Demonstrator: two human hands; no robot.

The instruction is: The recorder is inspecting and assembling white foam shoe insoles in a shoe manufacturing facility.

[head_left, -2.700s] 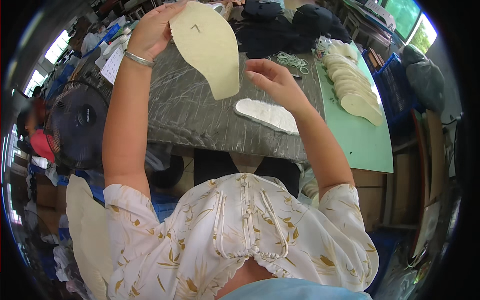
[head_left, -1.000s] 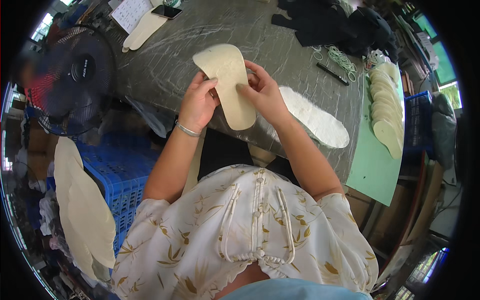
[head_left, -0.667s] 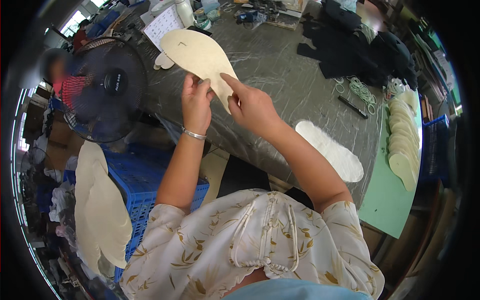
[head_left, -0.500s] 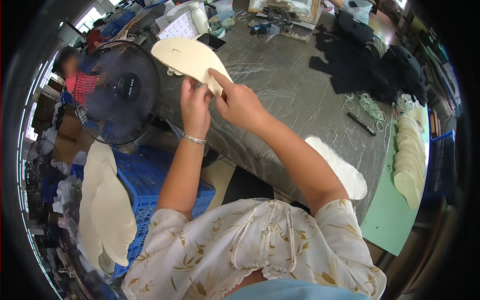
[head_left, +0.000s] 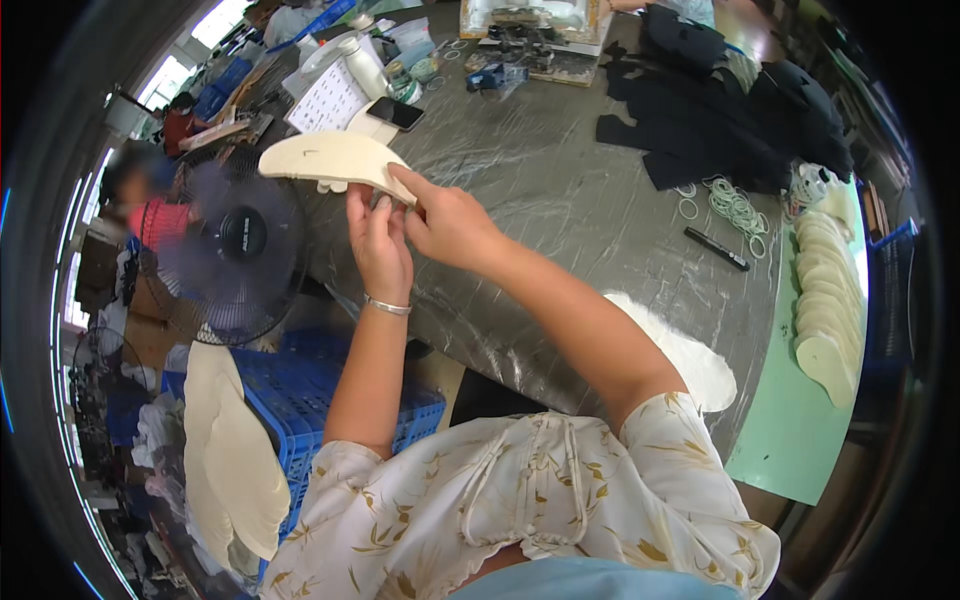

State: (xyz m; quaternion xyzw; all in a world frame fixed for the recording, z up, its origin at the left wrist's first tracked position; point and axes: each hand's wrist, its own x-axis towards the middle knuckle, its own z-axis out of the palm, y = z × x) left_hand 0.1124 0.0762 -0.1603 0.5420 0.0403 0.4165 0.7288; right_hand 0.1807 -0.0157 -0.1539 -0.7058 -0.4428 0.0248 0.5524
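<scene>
L fingers (head_left: 379, 224) + R fingers (head_left: 410, 183) pinching near end of cream insole (head_left: 325, 157), up over table (head_left: 560, 200).
Long axis runs L & slightly away from fingers; L underneath, R index on upper face, neither clearly nearer.

We look down from the person's head through the left of two side-by-side fisheye cameras, facing forward past the floral blouse (head_left: 450, 500) to the dark marbled bench (head_left: 545, 190). The left hand (head_left: 383, 250) and right hand (head_left: 452, 228) sit near us. Our wide view spans from the electric fan (head_left: 240, 235) at left to the pale green sheet (head_left: 785, 455) at right.
</scene>
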